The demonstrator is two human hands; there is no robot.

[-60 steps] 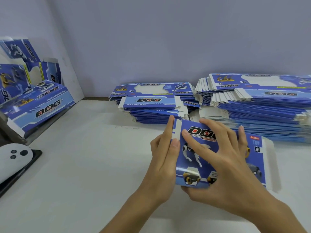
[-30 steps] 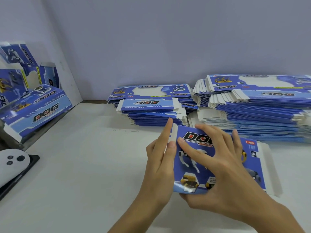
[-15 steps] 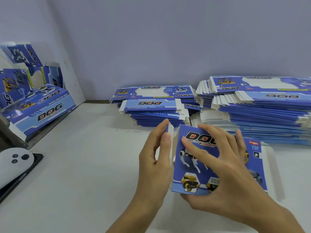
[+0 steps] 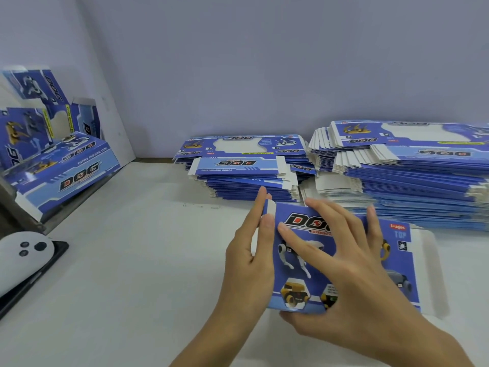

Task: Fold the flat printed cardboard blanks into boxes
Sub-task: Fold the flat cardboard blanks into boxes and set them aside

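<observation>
Blue printed cardboard box [image 4: 344,260] gripped by right hand [image 4: 352,282]; white end flap [image 4: 269,211] pushed by straight-fingered left hand [image 4: 251,250]. Flap may be creased if mistucked.

Partly folded box [image 4: 344,258] on the counter [image 4: 132,274]: two blank stacks [image 4: 246,168] [image 4: 412,170] behind it; finished boxes [image 4: 60,165] and a controller [image 4: 23,250] far left.

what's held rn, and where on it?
One box blank. Right hand spans its printed face, thumb under the near edge; left hand presses straight fingers against its left end flap.
</observation>
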